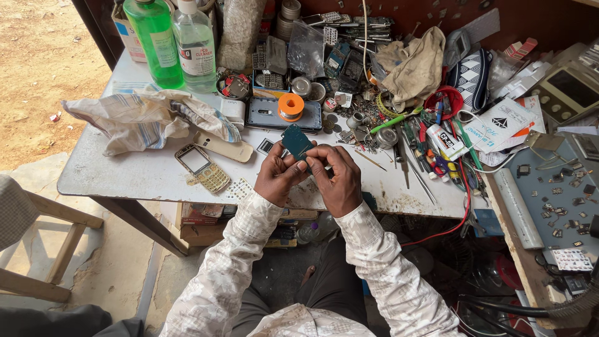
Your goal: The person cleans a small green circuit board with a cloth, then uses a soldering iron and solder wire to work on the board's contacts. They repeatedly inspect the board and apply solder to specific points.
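You've got both hands, left hand [279, 176] and right hand [337, 179], pinched shut on the dark teal circuit board [297, 141] over the desk [137, 171], mid-inspection; next move needs a steady fine-finger hold.

I saw the board [297, 141] as matt teal, smooth and stiff like plastic. The worktop [125, 171] looked a dull grey laminate, scuffed and stained near the edge. The cloth [140, 115] was crumpled, soft and pale; the rag [415, 65] was coarse and grimy. Both bottles [156, 40] were clear glossy plastic. The keypad frame [203, 167] had a shiny metallic sheen. The stool [53, 249] was bare, rough wood. The sleeves [218, 281] were printed woven fabric.
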`<state>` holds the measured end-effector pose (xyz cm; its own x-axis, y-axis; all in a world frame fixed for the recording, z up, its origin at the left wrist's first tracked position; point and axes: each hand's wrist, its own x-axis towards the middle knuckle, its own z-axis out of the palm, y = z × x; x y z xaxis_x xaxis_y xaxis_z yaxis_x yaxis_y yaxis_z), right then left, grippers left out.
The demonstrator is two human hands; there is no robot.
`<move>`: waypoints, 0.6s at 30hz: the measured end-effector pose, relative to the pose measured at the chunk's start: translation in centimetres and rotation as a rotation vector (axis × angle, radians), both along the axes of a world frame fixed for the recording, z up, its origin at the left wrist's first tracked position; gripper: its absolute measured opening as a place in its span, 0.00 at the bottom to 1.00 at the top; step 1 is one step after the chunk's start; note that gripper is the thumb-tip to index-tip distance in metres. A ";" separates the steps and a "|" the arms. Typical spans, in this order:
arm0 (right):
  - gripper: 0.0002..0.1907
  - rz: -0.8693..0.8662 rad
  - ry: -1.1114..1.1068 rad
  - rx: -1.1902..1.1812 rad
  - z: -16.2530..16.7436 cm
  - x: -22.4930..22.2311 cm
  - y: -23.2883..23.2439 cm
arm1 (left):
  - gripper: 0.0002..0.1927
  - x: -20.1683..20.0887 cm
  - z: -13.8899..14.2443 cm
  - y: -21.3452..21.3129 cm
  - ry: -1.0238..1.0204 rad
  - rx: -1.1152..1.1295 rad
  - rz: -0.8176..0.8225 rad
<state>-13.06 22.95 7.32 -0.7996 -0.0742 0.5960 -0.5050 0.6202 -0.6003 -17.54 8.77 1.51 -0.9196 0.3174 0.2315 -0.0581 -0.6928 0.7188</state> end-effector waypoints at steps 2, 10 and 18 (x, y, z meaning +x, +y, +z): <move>0.07 0.019 -0.020 0.013 0.0 0.0 0.1 | 0.27 0.0 0.0 0.0 -0.006 0.002 0.002; 0.07 -0.018 -0.046 -0.030 -0.1 -0.1 -0.1 | 0.27 -0.1 0.0 0.0 -0.003 0.017 -0.004; 0.07 0.001 -0.053 -0.035 0.2 -0.1 0.1 | 0.27 0.0 0.1 0.0 0.008 -0.002 -0.008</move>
